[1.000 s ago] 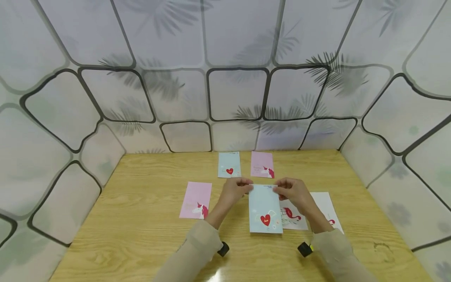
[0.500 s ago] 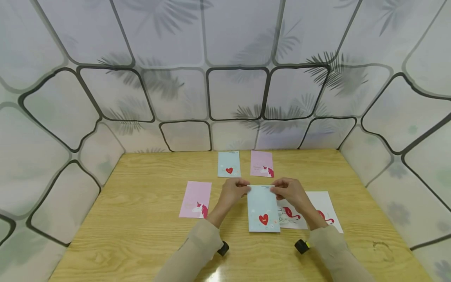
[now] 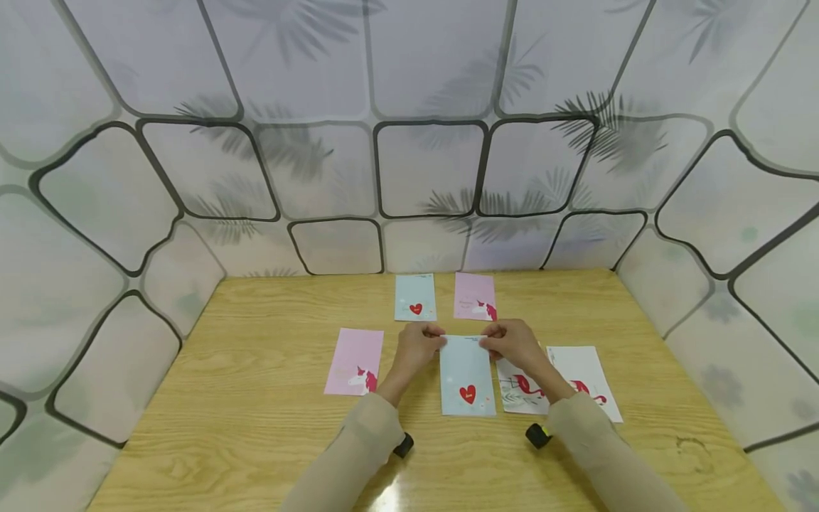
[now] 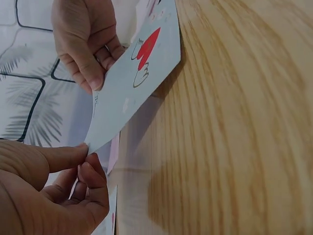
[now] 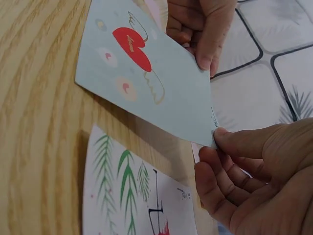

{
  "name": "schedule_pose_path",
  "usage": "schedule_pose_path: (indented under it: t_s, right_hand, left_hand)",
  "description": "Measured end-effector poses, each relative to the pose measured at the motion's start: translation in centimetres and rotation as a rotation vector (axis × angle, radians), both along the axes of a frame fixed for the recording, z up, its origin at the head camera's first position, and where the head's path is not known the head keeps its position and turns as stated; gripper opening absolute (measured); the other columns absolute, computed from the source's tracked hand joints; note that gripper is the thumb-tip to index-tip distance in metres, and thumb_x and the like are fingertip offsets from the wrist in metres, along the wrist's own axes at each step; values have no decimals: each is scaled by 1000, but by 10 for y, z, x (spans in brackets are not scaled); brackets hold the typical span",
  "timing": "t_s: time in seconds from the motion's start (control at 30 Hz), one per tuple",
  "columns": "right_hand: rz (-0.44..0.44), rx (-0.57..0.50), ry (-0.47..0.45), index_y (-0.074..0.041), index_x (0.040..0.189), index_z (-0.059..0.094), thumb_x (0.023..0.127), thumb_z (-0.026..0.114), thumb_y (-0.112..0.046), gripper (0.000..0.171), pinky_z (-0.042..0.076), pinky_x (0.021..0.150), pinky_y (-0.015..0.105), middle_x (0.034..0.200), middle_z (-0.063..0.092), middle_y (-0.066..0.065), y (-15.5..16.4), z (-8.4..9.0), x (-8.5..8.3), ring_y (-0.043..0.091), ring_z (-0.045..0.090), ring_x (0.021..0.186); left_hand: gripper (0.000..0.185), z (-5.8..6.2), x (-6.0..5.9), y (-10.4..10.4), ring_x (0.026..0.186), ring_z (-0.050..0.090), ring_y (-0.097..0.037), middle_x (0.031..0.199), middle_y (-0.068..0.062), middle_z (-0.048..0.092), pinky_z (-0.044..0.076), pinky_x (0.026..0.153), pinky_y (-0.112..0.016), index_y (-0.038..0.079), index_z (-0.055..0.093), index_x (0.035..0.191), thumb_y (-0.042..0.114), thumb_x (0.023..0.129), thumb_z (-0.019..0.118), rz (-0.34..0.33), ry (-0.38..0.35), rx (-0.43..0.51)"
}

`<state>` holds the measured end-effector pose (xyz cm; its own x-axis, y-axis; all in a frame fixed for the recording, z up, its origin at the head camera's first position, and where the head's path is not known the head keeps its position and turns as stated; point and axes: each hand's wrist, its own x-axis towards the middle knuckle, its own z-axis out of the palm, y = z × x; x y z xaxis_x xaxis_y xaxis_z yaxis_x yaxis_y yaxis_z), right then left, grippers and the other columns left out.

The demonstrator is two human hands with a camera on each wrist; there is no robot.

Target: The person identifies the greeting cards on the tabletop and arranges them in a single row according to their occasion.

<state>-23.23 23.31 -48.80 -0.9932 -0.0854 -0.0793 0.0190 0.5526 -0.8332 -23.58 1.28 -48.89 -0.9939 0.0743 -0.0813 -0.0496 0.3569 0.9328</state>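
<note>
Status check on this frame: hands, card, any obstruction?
Left hand and right hand each pinch a far corner of the blue heart card. Far edge lifted, near edge on the table. Flamingo card lies beside it.

Wooden table (image 3: 256,427) — pink unicorn card (image 3: 355,361), two flamingo cards (image 3: 585,373), two far cards (image 3: 415,297).

A wooden table (image 3: 256,427) stands enclosed by pale walls (image 3: 429,78) printed with dark rounded outlines and leaf shadows.

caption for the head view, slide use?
Both hands, left and right, pinch the far corners of a blue heart card over a wooden table.
</note>
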Motion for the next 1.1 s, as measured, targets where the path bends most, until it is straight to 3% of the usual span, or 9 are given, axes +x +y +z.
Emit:
schedule_pose_path:
  t_s: [0.5,0.8,1.1]
  right_hand:
    - [9,166,53,-2,92,74,91,78,-9,9,48,58,26,72,66,2,-2,-5,-7,15,57,63]
    - [5,247,64,-3,93,75,91,78,-12,9,48,67,29,83,69,2,-1,-7,-11,16,56,74]
    - [-2,282,81,-4,92,76,90,79,-14,10,48,70,31,82,70,2,0,-12,-12,17,57,75]
  left_hand:
    - [5,-3,-6,3,74,57,-14,85,-4,69,49,63,-24,-1,74,94,4,92,76,-2,23,-101]
    - [5,-8,-7,6,74,59,-14,85,0,68,49,64,-24,7,75,90,9,95,74,14,-14,-167]
    - [5,-10,-9,11,73,59,-14,84,0,68,48,64,-26,9,75,89,10,94,75,24,-13,-242]
